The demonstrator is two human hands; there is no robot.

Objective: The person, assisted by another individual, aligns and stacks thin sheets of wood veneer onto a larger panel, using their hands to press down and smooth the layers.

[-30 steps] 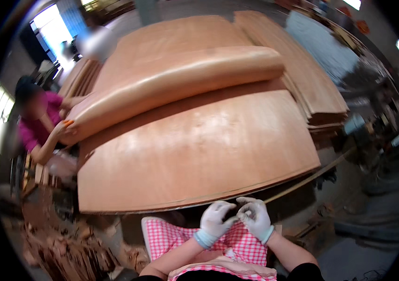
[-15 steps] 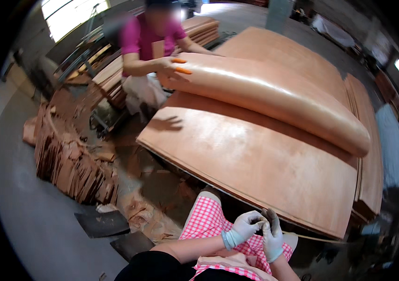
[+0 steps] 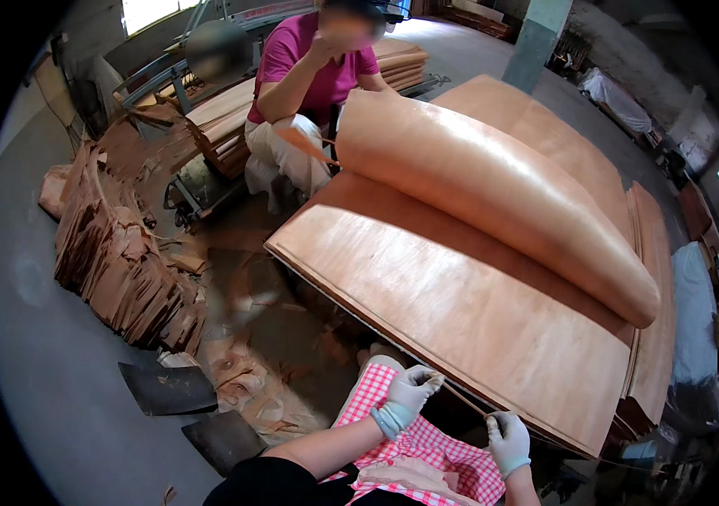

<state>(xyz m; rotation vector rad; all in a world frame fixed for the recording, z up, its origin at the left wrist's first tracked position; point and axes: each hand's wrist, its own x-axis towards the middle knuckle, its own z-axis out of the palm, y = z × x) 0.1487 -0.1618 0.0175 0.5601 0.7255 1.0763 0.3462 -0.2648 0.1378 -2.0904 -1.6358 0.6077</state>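
My left hand [image 3: 413, 395], in a pale glove, is closed at the near edge of the sheet stack, its fingertips pinched together. My right hand [image 3: 509, 442], also gloved, is closed a little farther right and nearer to me. A thin brown strip [image 3: 464, 399] runs between the two hands, its ends at their fingertips; its material is unclear. Just beyond them lies the stack of large reddish-brown wood veneer sheets [image 3: 452, 295]. Its top sheet is folded back in a big roll [image 3: 494, 194].
Across the stack sits a person in a magenta shirt [image 3: 292, 72], one hand raised to the head. Broken veneer pieces [image 3: 123, 270] are heaped at left, near two dark flat pieces [image 3: 167, 390]. More sheets [image 3: 653, 295] lie at right; a blue-grey pillar [image 3: 536, 51] stands behind.
My hands have moved apart from being together, and the strip now spans between them. The other person's hand has left the rolled sheet and risen to the head. The view has shifted.
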